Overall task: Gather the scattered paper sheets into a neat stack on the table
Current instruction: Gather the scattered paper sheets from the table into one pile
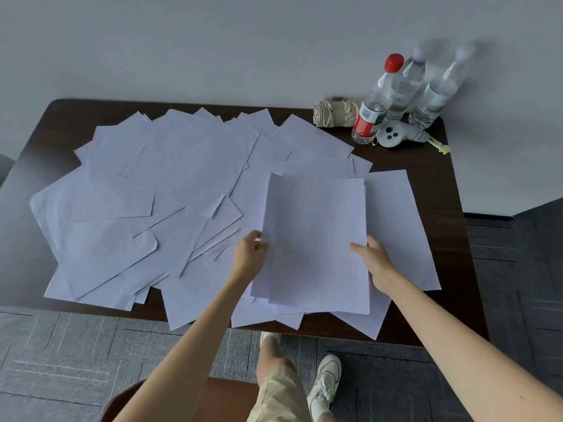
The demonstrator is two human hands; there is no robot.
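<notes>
— Both hands busy?
— Yes. Left hand (248, 254) and right hand (376, 260) grip a small stack of white paper sheets (316, 239), near right above the dark brown wooden table (402, 159), over scattered white sheets (137, 193).

- You're in soft, even, cool light; the paper sheets (182, 166) read pale and flat.
- Faint shadows hug the sheet edges.
- Far bottles (434, 95) smear into blur at their caps.
- Your table (438, 190) edges bow, wide-angle distortion.
</notes>
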